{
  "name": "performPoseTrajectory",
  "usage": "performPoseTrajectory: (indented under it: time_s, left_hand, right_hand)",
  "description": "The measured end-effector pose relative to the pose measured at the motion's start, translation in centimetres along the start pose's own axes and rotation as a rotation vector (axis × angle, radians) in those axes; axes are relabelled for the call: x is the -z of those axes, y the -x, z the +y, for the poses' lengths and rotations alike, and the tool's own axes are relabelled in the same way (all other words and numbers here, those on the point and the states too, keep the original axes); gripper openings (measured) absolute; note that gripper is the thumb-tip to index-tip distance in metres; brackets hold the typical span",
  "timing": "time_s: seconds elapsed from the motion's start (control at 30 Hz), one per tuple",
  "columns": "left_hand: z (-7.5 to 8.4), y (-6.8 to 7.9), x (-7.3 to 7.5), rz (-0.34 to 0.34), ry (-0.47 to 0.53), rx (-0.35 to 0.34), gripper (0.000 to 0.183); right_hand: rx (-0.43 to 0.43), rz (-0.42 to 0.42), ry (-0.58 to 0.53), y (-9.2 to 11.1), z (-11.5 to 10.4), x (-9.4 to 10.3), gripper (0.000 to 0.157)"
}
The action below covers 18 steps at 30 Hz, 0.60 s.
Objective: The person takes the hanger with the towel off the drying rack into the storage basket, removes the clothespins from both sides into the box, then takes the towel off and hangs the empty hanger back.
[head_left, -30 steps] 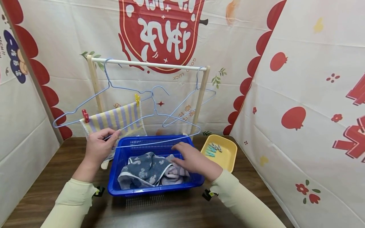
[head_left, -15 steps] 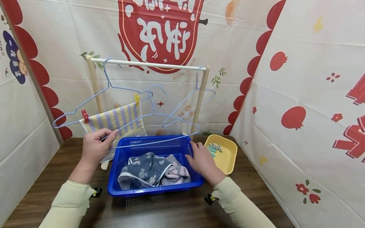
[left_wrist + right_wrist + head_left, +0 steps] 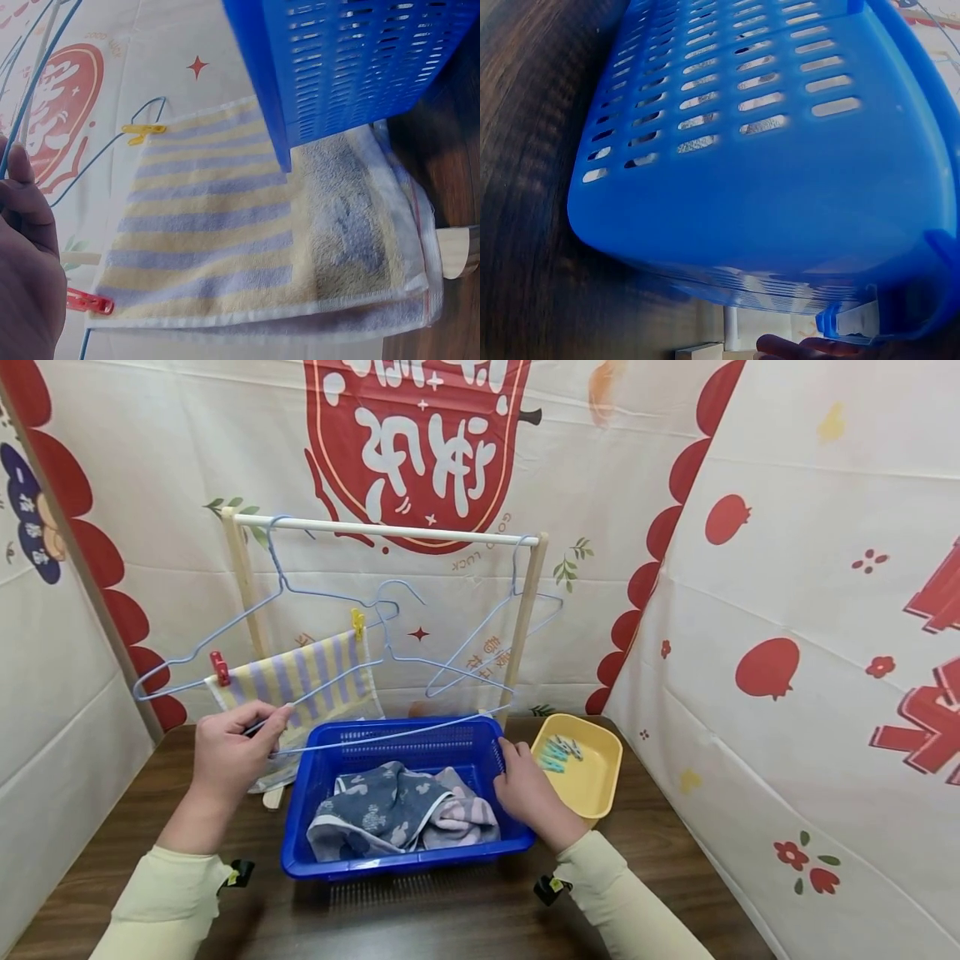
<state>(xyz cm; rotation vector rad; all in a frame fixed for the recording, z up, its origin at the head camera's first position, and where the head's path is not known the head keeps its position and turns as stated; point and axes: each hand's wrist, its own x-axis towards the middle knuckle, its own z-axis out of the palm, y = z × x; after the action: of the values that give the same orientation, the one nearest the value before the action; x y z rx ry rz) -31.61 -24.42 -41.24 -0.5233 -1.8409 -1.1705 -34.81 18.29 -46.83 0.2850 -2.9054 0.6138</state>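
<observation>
My left hand (image 3: 236,747) pinches one end of a blue wire hanger (image 3: 442,662), which reaches across above the blue plastic basket (image 3: 405,865) with its hook up. At the basket's right rim, my right hand (image 3: 531,787) grips the edge; its fingers (image 3: 780,345) show outside the wall in the right wrist view. A dark grey patterned towel (image 3: 378,806) and a pinkish-grey cloth (image 3: 461,820) lie crumpled inside the basket. Behind my left hand, a yellow-and-purple striped towel (image 3: 202,217) hangs by a red clothespin (image 3: 90,301) and a yellow clothespin (image 3: 144,132).
A wooden rack with a white rod (image 3: 390,531) stands at the back. It bears the towel's hanger (image 3: 217,631) on the left and a bare hanger (image 3: 480,635) on the right. Right of the basket sits a yellow tray (image 3: 596,777) with several clothespins (image 3: 558,752).
My right hand has moved from over the cloths to the basket's right rim and taken hold there. My left hand has shifted left and slightly down, carrying the hanger.
</observation>
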Motion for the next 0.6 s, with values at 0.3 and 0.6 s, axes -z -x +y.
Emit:
performPoseTrajectory:
  time_s: [0.3,0.6]
  left_hand:
    - [0.8,-0.6,2.9,0.035,0.043,-0.017,0.022]
    - [1.8,-1.6,6.4,0.184,0.105,0.035,0.016]
  right_hand:
    - [-0.022,-0.015,-0.051,0.3,-0.2,0.1,0.064]
    - [-0.05,-0.033,-0.051,0.2,-0.2,0.0,0.065]
